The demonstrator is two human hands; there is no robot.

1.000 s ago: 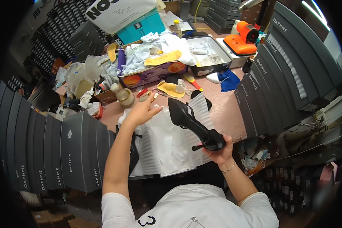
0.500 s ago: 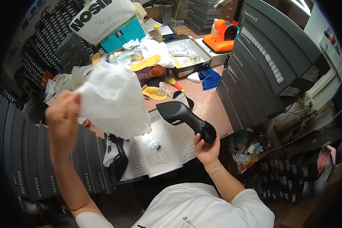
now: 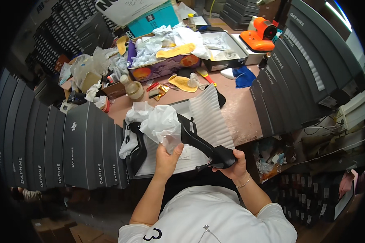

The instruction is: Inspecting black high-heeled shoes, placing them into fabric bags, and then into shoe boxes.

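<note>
By the pink table (image 3: 241, 117), forearms (image 3: 149, 200) converge, left fingers (image 3: 177, 151) gripping tissue (image 3: 160, 123), right fingers (image 3: 239, 156) a black shoe (image 3: 205, 146).

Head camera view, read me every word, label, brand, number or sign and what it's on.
I can't copy wording, only place it:
Left grey shoeboxes: repeated pale word, flower emblem.
Right grey shoeboxes: repeated pale word; white label too small to read.
White package: large dark letters, cut off; handwriting.
Teal box: small label, unreadable.
White shirt: one dark character.
Upper-left wall: dark characters, indistinct.
Lower-right boxes: labels too small.
</note>
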